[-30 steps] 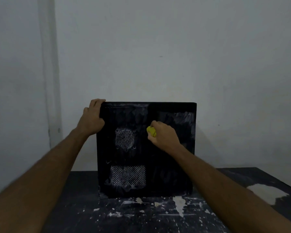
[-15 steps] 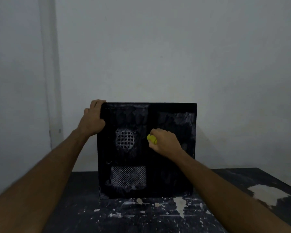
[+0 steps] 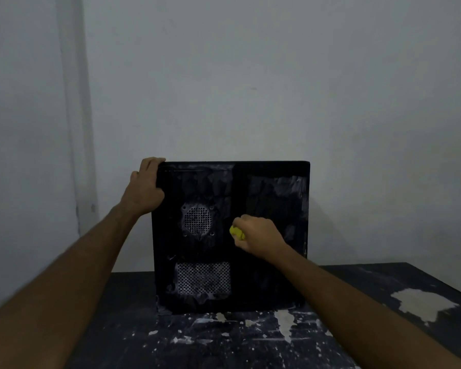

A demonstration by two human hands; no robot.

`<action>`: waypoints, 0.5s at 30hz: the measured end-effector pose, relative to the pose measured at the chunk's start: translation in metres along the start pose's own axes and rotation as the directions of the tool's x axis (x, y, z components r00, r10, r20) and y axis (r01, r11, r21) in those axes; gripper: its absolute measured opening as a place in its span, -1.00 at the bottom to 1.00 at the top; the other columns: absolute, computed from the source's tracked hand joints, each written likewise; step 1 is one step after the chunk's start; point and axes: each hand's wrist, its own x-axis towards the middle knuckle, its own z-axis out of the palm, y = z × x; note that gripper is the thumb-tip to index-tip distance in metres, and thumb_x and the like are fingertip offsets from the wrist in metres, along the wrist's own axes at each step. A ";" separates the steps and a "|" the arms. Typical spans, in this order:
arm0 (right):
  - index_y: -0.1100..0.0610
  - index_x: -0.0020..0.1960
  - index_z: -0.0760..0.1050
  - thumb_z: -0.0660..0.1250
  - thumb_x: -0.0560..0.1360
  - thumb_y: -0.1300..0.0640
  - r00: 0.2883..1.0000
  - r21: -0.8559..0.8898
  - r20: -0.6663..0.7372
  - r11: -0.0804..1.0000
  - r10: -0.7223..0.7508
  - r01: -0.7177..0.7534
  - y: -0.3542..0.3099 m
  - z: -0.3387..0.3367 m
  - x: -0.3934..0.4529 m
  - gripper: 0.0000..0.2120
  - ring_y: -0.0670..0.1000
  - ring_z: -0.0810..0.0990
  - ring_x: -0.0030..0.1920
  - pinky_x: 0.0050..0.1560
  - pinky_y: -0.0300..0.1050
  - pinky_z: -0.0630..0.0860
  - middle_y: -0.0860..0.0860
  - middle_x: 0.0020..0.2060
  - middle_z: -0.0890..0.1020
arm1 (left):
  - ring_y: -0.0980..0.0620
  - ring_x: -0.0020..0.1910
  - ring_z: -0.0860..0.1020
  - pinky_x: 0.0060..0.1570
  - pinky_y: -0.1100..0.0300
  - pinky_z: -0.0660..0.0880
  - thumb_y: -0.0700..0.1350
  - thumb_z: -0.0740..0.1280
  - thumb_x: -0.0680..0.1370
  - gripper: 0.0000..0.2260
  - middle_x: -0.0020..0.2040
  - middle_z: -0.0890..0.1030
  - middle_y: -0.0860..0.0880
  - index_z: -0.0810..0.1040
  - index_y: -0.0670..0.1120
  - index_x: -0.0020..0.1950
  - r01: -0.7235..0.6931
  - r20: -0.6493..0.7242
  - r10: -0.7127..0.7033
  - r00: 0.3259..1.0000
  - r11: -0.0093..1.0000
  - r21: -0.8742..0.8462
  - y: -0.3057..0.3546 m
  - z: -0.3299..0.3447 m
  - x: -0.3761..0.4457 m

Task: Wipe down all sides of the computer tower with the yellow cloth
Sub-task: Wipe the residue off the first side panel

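A black computer tower (image 3: pixel 266 278) stands upright on the table, its broad side panel facing me, with a round vent and a rectangular mesh vent on the left half. Pale dusty smears cover parts of the panel. My left hand (image 3: pixel 144 187) grips the tower's top left corner, fingers curled over the top edge. My right hand (image 3: pixel 258 235) holds the bunched yellow cloth (image 3: pixel 237 232) and presses it against the middle of the panel, just right of the round vent. Most of the cloth is hidden inside my fist.
The dark table (image 3: pixel 224 342) is scratched and flecked with pale chipped patches, the largest at the right (image 3: pixel 421 304). A plain grey wall (image 3: pixel 277 75) stands close behind the tower, and a pale vertical strip (image 3: pixel 75 102) runs down the wall on the left.
My right hand has slid the yellow cloth down the panel, from level with the round vent's top to level with its lower half. My left hand stays on the top left corner.
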 end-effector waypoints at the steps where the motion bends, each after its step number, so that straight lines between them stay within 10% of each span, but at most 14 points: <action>1: 0.08 0.12 0.52 0.36 0.50 -0.06 0.999 -0.016 0.045 1.000 -0.010 0.011 0.000 -0.001 0.000 -0.72 0.15 0.62 -0.09 -0.17 0.01 0.51 0.03 0.00 0.60 | -0.35 0.30 0.36 0.30 -0.17 0.38 -0.39 0.26 0.44 -0.29 0.50 0.26 -0.05 0.25 -0.04 0.58 -0.001 0.001 0.001 1.000 1.000 0.000 0.000 -0.001 0.000; 15: 0.05 0.10 0.53 0.36 0.49 -0.08 0.996 0.036 -0.005 0.996 0.086 -0.086 0.009 0.010 -0.017 -0.72 0.11 0.62 -0.11 -0.20 0.00 0.53 0.00 -0.04 0.60 | -0.35 0.28 0.35 0.25 -0.16 0.37 -0.40 0.25 0.45 -0.31 0.50 0.26 -0.06 0.26 -0.05 0.57 -0.004 -0.023 0.004 1.000 1.000 -0.008 0.003 0.001 -0.002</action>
